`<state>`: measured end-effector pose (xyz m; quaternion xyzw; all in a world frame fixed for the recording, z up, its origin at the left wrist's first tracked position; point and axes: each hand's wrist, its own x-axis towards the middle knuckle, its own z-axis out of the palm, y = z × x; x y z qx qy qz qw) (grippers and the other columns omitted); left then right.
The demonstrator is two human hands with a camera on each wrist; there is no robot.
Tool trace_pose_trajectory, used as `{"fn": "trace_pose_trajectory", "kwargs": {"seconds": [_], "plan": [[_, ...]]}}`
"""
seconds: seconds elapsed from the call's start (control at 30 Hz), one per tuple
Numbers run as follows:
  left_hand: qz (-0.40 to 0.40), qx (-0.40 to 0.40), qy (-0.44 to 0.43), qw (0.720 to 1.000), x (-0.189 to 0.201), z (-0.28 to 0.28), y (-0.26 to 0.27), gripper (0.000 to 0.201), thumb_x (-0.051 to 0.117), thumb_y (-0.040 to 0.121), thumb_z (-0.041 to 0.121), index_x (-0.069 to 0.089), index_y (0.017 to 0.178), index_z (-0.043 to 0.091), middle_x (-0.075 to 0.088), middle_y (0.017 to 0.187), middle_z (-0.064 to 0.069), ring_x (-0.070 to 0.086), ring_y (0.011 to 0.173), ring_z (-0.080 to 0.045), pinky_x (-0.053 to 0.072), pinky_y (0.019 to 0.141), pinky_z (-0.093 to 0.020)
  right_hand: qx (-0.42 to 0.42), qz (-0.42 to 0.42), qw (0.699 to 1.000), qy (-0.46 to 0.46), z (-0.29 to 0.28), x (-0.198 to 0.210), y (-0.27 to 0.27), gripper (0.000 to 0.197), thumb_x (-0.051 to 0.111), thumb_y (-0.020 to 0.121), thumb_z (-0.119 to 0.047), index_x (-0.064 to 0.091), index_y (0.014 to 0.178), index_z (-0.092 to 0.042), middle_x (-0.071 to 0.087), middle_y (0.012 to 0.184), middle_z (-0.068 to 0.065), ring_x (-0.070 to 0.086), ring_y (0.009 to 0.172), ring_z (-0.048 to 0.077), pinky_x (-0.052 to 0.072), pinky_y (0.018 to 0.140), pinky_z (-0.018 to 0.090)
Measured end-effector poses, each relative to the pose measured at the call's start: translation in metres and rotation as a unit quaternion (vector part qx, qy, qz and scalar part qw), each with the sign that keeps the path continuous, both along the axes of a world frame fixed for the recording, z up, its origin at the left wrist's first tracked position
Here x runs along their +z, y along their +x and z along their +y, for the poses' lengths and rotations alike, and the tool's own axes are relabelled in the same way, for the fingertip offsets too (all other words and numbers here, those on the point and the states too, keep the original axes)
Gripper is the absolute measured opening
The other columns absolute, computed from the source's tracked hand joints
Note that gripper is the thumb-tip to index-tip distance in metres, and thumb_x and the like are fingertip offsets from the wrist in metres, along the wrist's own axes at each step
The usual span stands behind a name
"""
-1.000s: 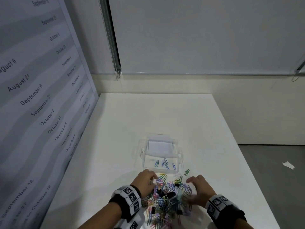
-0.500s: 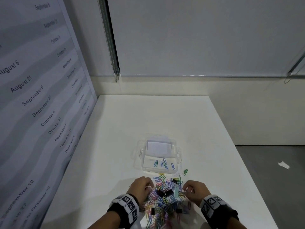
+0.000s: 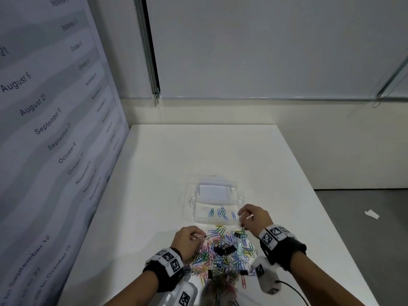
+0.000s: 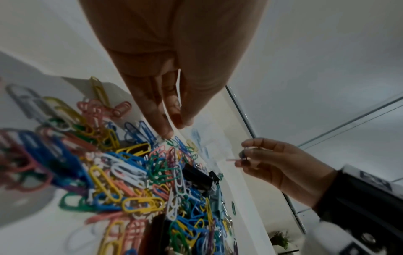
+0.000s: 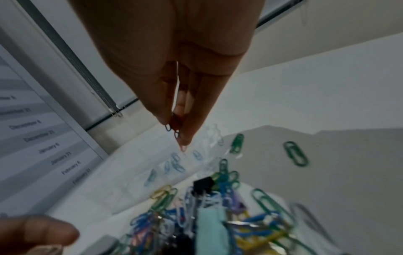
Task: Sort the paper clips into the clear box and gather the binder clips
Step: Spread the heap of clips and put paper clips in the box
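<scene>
Clips, many-coloured with black binder clips among them, are lying heaped just before the box. Right hand is pinching several over its near corner; left hand is pinching a white one. Only the right wrist view is showing those pinched clips as dark.

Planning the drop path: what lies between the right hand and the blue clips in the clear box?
Head view: nothing but the clear box near wall. The right hand, pinching paper clips, hovers beside the box's right corner, next to the blue clips.
</scene>
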<state>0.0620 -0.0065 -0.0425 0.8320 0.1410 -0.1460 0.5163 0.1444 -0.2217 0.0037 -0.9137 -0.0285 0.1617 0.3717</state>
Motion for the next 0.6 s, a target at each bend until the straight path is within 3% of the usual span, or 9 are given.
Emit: {"fn": "trace_pose_trajectory", "kwargs": {"seconds": [0.07, 0.17, 0.27, 0.33, 0.43, 0.53, 0.6], "plan": [[0.007, 0.011, -0.029, 0.999, -0.003, 0.000, 0.000, 0.027, 0.051, 0.085, 0.003, 0.068, 0.076, 0.022, 0.066, 0.068, -0.009, 0.061, 0.061, -0.020, 0.055, 0.066, -0.034, -0.026, 0.005, 0.999, 0.046, 0.010, 0.003, 0.004, 0.028, 0.046, 0.085, 0.000, 0.056, 0.073, -0.023, 0.067, 0.070, 0.005, 0.065, 0.060, 0.018, 0.056, 0.067, 0.035], [0.001, 0.021, -0.074, 0.997, 0.001, -0.002, 0.007, 0.024, 0.049, 0.090, 0.001, 0.067, 0.079, 0.012, 0.066, 0.068, -0.009, 0.057, 0.056, -0.018, 0.050, 0.056, -0.028, -0.047, 0.004, 0.995, 0.084, 0.017, -0.002, 0.009, 0.025, 0.043, 0.087, 0.000, 0.057, 0.087, -0.021, 0.068, 0.081, 0.004, 0.067, 0.074, 0.023, 0.056, 0.071, 0.038], [-0.020, 0.018, -0.106, 0.994, 0.011, -0.007, 0.022, 0.025, 0.050, 0.092, 0.001, 0.065, 0.078, 0.015, 0.066, 0.069, -0.005, 0.059, 0.057, -0.014, 0.052, 0.058, -0.026, -0.058, -0.014, 0.995, 0.077, 0.011, -0.010, 0.005, 0.026, 0.045, 0.087, 0.001, 0.059, 0.096, -0.019, 0.064, 0.088, 0.001, 0.065, 0.078, 0.025, 0.055, 0.074, 0.037], [-0.036, 0.015, -0.117, 0.992, 0.016, -0.010, 0.032, 0.027, 0.047, 0.094, 0.000, 0.064, 0.080, 0.016, 0.065, 0.069, -0.004, 0.061, 0.055, -0.008, 0.054, 0.059, -0.021, -0.061, -0.019, 0.996, 0.058, 0.001, -0.016, -0.001, 0.028, 0.047, 0.085, 0.003, 0.061, 0.095, -0.019, 0.062, 0.087, -0.001, 0.060, 0.071, 0.018, 0.054, 0.074, 0.034], [-0.049, 0.015, -0.100, 0.994, 0.021, -0.010, 0.047, 0.024, 0.041, 0.097, 0.002, 0.063, 0.089, 0.011, 0.064, 0.069, -0.003, 0.059, 0.052, -0.002, 0.048, 0.053, -0.013, -0.057, -0.037, 0.998, 0.013, -0.016, -0.027, -0.009, 0.027, 0.048, 0.083, 0.002, 0.059, 0.086, -0.023, 0.064, 0.085, 0.001, 0.054, 0.066, 0.010, 0.043, 0.069, 0.022], [-0.034, 0.017, -0.067, 0.997, 0.021, -0.008, 0.060, 0.025, 0.038, 0.098, 0.006, 0.061, 0.108, 0.006, 0.063, 0.074, -0.001, 0.056, 0.059, -0.011, 0.046, 0.054, -0.014, -0.018, -0.008, 0.998, -0.059, -0.033, -0.036, -0.010, 0.025, 0.054, 0.079, -0.001, 0.059, 0.089, -0.023, 0.060, 0.093, 0.002, 0.054, 0.078, 0.015, 0.041, 0.075, 0.021], [-0.019, 0.003, -0.040, 0.999, 0.022, -0.008, 0.063, 0.030, 0.039, 0.098, 0.010, 0.053, 0.124, 0.009, 0.062, 0.081, -0.002, 0.054, 0.062, -0.013, 0.044, 0.058, -0.019, 0.023, 0.018, 0.990, -0.135, -0.042, -0.042, -0.010, 0.032, 0.059, 0.079, -0.007, 0.058, 0.107, -0.022, 0.051, 0.107, 0.003, 0.054, 0.098, 0.020, 0.042, 0.088, 0.024]]}}
